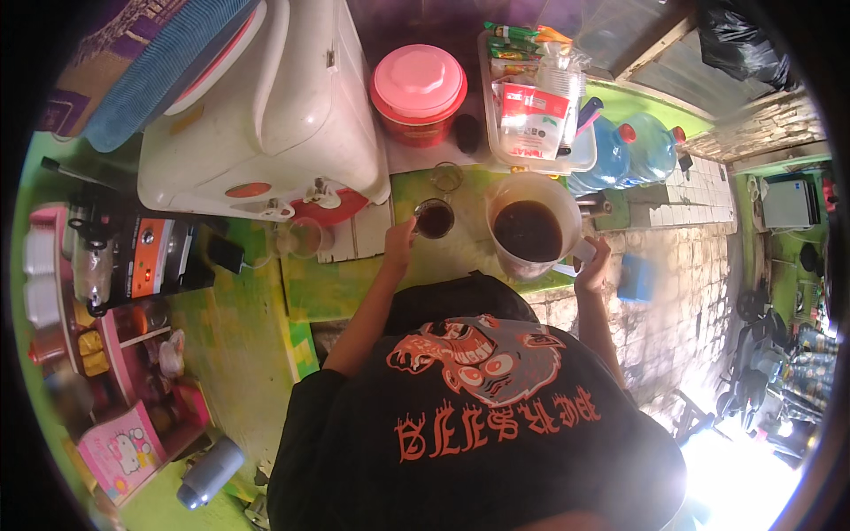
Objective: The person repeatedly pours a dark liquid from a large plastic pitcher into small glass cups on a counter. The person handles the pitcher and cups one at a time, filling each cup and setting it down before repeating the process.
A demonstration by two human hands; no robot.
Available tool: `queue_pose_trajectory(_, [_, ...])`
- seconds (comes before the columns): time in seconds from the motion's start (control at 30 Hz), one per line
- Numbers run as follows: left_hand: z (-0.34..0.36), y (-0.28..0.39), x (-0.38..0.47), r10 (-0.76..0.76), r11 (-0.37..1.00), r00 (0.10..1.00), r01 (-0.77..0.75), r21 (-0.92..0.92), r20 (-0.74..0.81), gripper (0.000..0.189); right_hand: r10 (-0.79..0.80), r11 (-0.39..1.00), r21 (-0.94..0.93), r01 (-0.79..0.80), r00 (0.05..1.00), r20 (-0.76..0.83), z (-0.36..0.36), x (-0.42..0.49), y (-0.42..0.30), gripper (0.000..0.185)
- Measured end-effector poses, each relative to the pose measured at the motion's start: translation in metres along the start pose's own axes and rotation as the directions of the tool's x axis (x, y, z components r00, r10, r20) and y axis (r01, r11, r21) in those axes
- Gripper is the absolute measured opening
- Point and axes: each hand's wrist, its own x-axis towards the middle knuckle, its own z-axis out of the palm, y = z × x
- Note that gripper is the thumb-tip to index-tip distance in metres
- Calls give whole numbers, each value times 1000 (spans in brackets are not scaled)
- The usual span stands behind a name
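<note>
My left hand [400, 244] grips a small glass mug [435, 220] of dark brown liquid at its left side, over the green and yellow tabletop. My right hand [593, 264] is closed on the handle of a large translucent plastic pitcher [501, 255], which holds more dark brown liquid. The pitcher stands upright, a little to the right of the mug, and the two do not touch. Just beyond the mug, another small glass [447, 177] stands near the table's far side. Whether the pitcher rests on the table cannot be told.
A large white cooler box [319, 126] with taps stands at the left, a clear cup [307, 237] below it. Behind are a pink-lidded red container [420, 93] and a plastic tub [495, 143] of sachets and cups. Large water bottles [601, 156] are at the right.
</note>
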Motion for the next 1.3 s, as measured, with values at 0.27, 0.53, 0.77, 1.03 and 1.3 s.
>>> queue_pose_trajectory(0.27, [-12,25,-33,20,998,999,-23,-63,-41,38,-374,871,-405,277,909,-183,-3,-18,47,41])
queue_pose_trajectory(0.53, [-40,56,-64,67,992,994,-76,-99,-88,39,-590,351,-795,495,776,222,39,-28,-41,9])
queue_pose_trajectory(0.77, [-67,83,-86,87,985,977,-113,-127,-192,39,-603,334,-613,716,663,444,144,-40,-102,14])
queue_pose_trajectory(1.03, [-119,110,-137,125,959,933,-201,-199,-338,35,-178,701,-252,667,506,844,275,-115,-66,26])
queue_pose_trajectory(1.3, [-209,107,-196,166,935,907,-270,-232,-387,36,-67,699,-50,713,135,989,382,-184,-36,64])
